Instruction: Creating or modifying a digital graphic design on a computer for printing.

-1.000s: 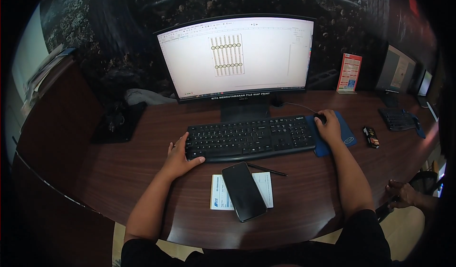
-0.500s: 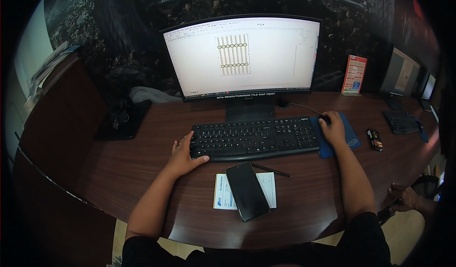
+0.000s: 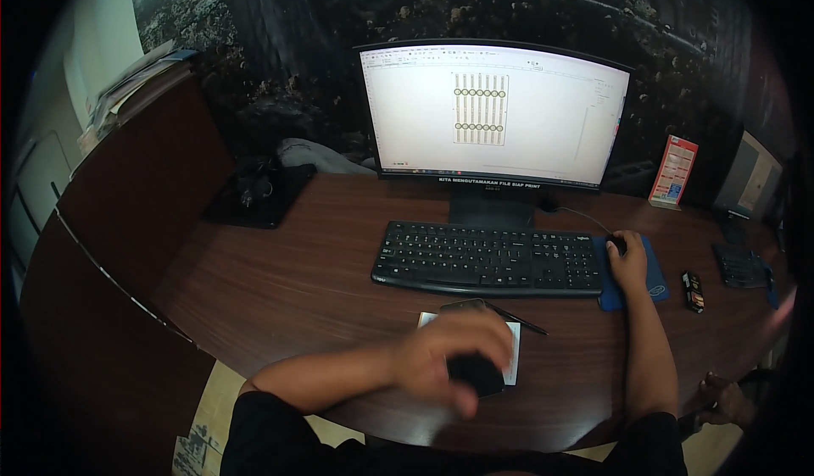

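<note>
My left hand [image 3: 441, 353], smeared by motion, hovers over the dark smartphone [image 3: 476, 376], its thumb and fingers apart. Most of the phone is hidden beneath it, and I cannot make out any contact. Under the phone lies a white printed paper pad [image 3: 513, 357], with a slim black pen [image 3: 527, 322] beside it. On the right, my right hand [image 3: 628, 268] is wrapped over a black computer mouse [image 3: 617, 244] on a blue mouse pad [image 3: 655, 281]. Between the hands and the monitor [image 3: 543, 137] sits a black keyboard [image 3: 483, 260], which neither hand touches.
A red and white desk calendar [image 3: 674, 171] stands at the back right, and a small dark packet [image 3: 694, 292] lies right of the mouse pad. Farther right are a second keyboard [image 3: 740, 266] and another person's hand [image 3: 725, 395]. Papers [image 3: 136, 86] top the left partition.
My left hand has left the keyboard's left end and come right and nearer, over the phone. My right hand stays on the mouse. The whole view has shifted left.
</note>
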`<state>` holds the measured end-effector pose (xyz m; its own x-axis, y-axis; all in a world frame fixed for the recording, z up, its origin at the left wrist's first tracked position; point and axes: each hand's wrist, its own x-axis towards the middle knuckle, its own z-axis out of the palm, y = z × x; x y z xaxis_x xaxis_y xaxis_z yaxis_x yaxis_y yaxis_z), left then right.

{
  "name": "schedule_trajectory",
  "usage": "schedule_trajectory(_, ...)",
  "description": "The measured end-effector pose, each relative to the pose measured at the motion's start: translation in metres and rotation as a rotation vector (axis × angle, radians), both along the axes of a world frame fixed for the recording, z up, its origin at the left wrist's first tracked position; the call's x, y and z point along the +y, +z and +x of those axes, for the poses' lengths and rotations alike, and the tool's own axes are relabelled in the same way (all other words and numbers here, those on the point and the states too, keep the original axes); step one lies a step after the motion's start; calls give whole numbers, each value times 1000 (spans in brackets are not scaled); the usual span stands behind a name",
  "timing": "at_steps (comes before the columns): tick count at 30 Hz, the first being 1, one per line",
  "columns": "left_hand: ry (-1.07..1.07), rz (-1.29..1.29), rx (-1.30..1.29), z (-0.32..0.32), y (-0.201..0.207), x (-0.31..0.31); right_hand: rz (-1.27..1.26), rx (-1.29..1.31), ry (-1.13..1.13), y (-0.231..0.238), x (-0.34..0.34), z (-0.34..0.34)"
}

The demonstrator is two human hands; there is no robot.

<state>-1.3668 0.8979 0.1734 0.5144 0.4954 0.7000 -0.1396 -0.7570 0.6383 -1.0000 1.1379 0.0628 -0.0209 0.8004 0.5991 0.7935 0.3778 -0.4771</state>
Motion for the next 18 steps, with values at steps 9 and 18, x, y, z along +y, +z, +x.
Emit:
schedule_trajectory(9, -958, -47, -754, 121, 40, -22, -2, -8, -6, -3, 3, 0)
schedule_trajectory(18, -997, -81, -699, 117, 42, -23, -7, 3, -25, 1, -2, 0)
